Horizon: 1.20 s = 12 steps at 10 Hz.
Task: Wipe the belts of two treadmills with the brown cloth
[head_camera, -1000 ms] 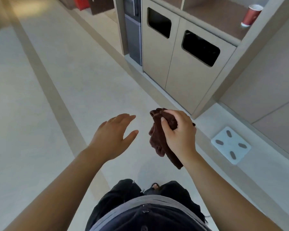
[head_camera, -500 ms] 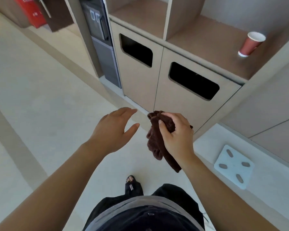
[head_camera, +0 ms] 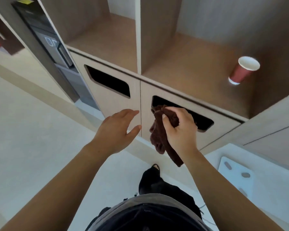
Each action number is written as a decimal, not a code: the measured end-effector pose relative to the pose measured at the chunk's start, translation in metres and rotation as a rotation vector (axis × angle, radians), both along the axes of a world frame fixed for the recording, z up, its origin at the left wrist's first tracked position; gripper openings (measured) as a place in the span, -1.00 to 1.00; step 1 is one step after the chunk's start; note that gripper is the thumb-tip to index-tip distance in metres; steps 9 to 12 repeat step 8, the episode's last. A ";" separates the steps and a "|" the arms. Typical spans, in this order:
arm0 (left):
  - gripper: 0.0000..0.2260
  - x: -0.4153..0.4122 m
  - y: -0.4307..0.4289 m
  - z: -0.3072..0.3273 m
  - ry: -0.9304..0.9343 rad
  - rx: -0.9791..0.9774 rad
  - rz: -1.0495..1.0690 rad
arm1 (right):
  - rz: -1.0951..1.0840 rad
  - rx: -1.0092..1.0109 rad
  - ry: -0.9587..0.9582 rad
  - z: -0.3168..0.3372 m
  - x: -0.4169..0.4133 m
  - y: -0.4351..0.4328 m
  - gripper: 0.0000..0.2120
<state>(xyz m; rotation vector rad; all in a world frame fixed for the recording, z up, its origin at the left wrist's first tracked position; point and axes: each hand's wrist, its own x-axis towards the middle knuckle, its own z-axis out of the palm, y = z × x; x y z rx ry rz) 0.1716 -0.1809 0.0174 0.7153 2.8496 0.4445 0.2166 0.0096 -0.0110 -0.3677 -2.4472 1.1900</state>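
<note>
At cabinet [head_camera: 113, 104] front, 12 o'clock: my right hand [head_camera: 180, 130] grips bunched cloth [head_camera: 158, 135], tail hanging toward 6. Left hand [head_camera: 118, 130] at 9 of cloth, fingers spread, holding nothing. No treadmill in view; I judge neither belt wiped, whole job left.

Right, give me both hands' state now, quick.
Left hand: open, fingers straight, holding nothing.
Right hand: fingers curled round the brown cloth, which hangs below it.
</note>
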 end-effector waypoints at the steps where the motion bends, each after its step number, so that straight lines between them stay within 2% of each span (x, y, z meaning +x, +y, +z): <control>1: -0.53 -0.047 0.027 0.000 0.018 0.028 -0.007 | 0.001 0.015 0.007 0.007 -0.052 0.031 -0.83; 4: -0.54 -0.145 0.086 0.017 0.079 0.065 -0.046 | -0.138 0.134 0.023 0.047 -0.182 0.109 -0.78; 6: -0.54 -0.182 0.105 0.028 0.055 0.105 -0.099 | -0.141 0.151 -0.146 0.043 -0.238 0.137 -0.71; 12: -0.53 -0.195 0.099 0.028 0.036 0.104 -0.157 | -0.164 0.191 -0.152 0.032 -0.231 0.125 -0.72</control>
